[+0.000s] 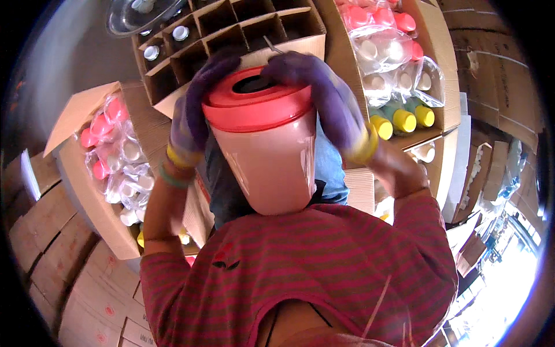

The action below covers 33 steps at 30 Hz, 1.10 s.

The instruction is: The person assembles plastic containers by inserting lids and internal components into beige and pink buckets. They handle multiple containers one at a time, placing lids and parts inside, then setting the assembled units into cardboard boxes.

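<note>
A pink bin (266, 168) with a red lid (260, 118) is right in front of the person. Its wide top points away from the person, and its narrow end comes up to the striped shirt (300, 254). The lid has a round, dark hole (254, 84) in it. Blue jeans (334, 173) show on both sides of the bin.

The left hand (193, 107) curls around the left side of the bin's top and grips it. The right hand (332, 95) bends over the right side of the bin's top. Its fingers are dark and blurry, so I cannot tell if they pinch anything. Both hands wear purple and white gloves (341, 113). A thin grey strip (272, 44) sticks out past the bin, close to the right hand's fingers.

Just past the bin is a brown box with square slots (317, 43), and some slots hold things with white caps (180, 33). Left of the bin is an open box (98, 222) with red tops (117, 110) under clear plastic. Right of the bin is another open box (448, 58), with yellow caps (403, 120) at its near end.
</note>
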Tool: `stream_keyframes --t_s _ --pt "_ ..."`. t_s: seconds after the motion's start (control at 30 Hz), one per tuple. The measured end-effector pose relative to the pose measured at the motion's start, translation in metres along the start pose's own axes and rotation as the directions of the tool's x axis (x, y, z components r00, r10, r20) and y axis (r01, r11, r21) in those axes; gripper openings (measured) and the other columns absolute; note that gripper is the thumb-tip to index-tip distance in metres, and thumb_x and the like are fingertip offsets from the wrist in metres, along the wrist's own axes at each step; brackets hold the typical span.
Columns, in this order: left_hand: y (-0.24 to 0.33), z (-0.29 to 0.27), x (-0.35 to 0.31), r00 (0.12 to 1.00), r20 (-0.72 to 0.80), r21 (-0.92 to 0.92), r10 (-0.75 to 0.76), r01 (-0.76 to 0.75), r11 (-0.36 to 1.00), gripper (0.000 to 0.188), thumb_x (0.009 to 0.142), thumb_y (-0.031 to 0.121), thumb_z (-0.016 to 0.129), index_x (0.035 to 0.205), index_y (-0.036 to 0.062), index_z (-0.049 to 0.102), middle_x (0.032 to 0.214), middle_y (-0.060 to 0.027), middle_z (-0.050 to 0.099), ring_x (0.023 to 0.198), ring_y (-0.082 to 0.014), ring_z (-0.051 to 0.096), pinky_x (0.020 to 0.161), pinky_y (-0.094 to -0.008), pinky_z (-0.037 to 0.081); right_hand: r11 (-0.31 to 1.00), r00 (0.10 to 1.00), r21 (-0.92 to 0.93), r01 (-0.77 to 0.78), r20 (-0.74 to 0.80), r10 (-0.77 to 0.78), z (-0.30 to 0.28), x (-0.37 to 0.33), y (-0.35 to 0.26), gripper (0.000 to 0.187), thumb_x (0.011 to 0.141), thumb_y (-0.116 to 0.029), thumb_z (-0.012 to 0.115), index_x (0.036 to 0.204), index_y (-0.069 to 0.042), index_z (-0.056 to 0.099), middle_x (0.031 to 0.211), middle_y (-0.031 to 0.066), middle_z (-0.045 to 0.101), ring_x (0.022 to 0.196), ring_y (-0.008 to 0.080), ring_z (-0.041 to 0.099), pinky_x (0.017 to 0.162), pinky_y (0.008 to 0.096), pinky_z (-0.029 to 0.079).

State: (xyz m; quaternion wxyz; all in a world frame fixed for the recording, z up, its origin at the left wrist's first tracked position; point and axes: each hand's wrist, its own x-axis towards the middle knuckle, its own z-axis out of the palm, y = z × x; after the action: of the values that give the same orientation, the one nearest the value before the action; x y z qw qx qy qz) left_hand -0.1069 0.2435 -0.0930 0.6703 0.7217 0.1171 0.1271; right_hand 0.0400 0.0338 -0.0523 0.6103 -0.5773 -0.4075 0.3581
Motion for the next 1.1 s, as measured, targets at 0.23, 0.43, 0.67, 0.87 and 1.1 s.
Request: stream_keyframes --t_s 0.23,0.43,0.67,0.87,1.1 --pt "0.04 0.008 -0.004 0.978 0.058 -0.025 0.201 -0.2 0.98 0.046 0.1 0.023 0.033 0.127 -0.0043 0.058 0.135 -0.0174 0.055 0.13 -0.0276 0.047 0.11 -0.0355 0.033 0.957 0.99 -0.289 0.023 -0.128 -0.062 0.0 0.001 0.01 0.037 0.101 -0.021 0.038 0.12 0.001 0.06 0.118 0.0223 0.063 0.114 0.0337 0.06 0.105 0.0406 0.04" --pt "0.071 0.008 0.001 0.977 -0.029 0.012 0.213 -0.212 0.977 0.046 0.1 0.026 0.035 0.128 -0.0056 0.056 0.137 -0.0192 0.053 0.129 -0.0287 0.048 0.11 -0.0379 0.034 0.987 0.93 0.145 -0.069 -0.349 0.116 0.005 -0.006 0.006 0.04 0.101 -0.024 0.04 0.124 0.003 0.058 0.121 0.0153 0.063 0.117 0.0295 0.056 0.11 0.0424 0.034" --pt "0.042 -0.006 0.016 0.981 0.047 -0.024 0.188 -0.187 0.982 0.055 0.099 0.035 0.032 0.126 -0.0066 0.056 0.14 -0.021 0.049 0.133 -0.0292 0.044 0.111 -0.0393 0.031 0.959 0.894 -0.15 0.24 -0.35 -0.279 0.003 0.004 0.029 0.044 0.104 -0.03 0.031 0.12 0.001 0.059 0.118 0.0204 0.063 0.114 0.0352 0.059 0.101 0.0382 0.043" --pt "0.035 -0.009 0.015 0.993 0.122 -0.197 -0.004 0.029 0.98 0.057 0.099 0.036 0.035 0.127 -0.0096 0.055 0.14 -0.0236 0.048 0.133 -0.0307 0.043 0.113 -0.0401 0.028 0.935 0.934 -0.174 0.311 -0.129 -0.334 -0.002 -0.003 -0.001 0.044 0.103 -0.03 0.035 0.121 0.003 0.057 0.123 0.0196 0.06 0.117 0.0306 0.057 0.104 0.0404 0.04" --pt "0.004 -0.019 0.017 0.947 0.285 -0.559 -0.145 0.288 0.778 0.066 0.1 0.046 0.035 0.136 -0.0078 0.044 0.139 -0.0203 0.05 0.127 -0.0305 0.049 0.113 -0.0407 0.03 0.957 0.923 0.005 0.291 -0.264 -0.279 0.002 0.013 0.008 0.044 0.103 -0.029 0.036 0.124 0.003 0.057 0.122 0.0185 0.061 0.117 0.0304 0.057 0.102 0.0374 0.041"
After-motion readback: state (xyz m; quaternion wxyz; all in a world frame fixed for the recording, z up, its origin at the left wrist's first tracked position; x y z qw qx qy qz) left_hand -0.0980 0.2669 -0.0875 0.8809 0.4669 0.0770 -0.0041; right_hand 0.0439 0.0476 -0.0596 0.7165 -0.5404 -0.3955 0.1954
